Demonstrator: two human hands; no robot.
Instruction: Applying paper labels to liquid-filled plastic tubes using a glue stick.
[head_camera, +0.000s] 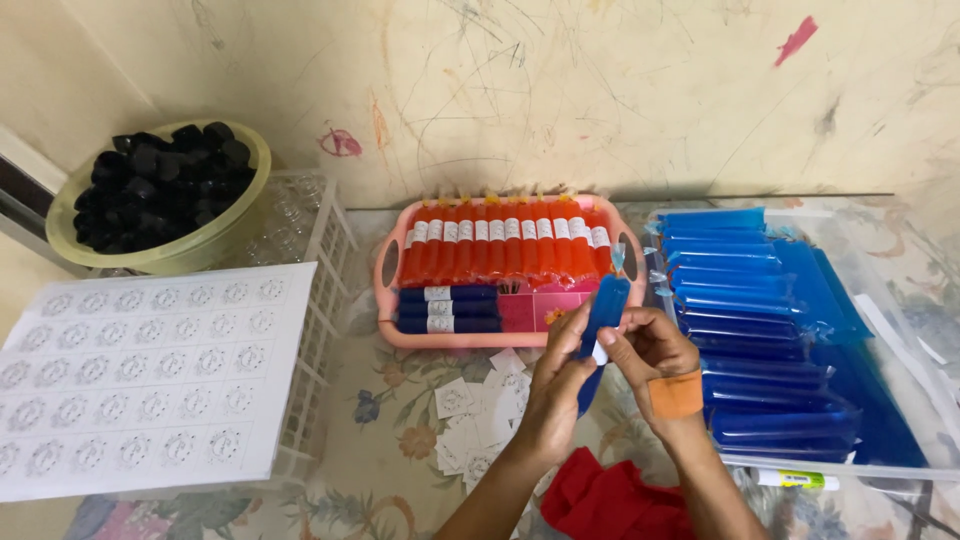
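1. we find the left hand (560, 385) and the right hand (650, 355) raised over the near middle of the table (400, 420), both closed on one blue tube pack (603, 318) held upright between them.
2. the left fingers wrap its lower part; the right fingertips pinch near its middle, where a small white label shows. an orange plaster (676, 395) sits on the right wrist.
3. we judge the pack light, soft and liquid-filled, its plastic skin slick and yielding; a hold along the body, away from the sealed tip, looks soundest. squeezing hard could burst a seal.
4. the pink tray (385, 290) stands toward the far edge, carrying a row of red tube packs (500, 255) and three dark blue ones (450, 310), all labelled.
5. a clear bin (900, 300) at the right edge holds stacked blue packs (760, 340).
6. a sheet of round labels (140, 370) rests on a white crate (320, 300) at the left; a green bowl (200, 255) of black caps (160, 185) sits at the far left corner.
7. cut labels (470, 410) litter the flowered cloth; a red cloth (610, 500) lies at the near edge. the wall (560, 90) behind is scribbled and scuffed.
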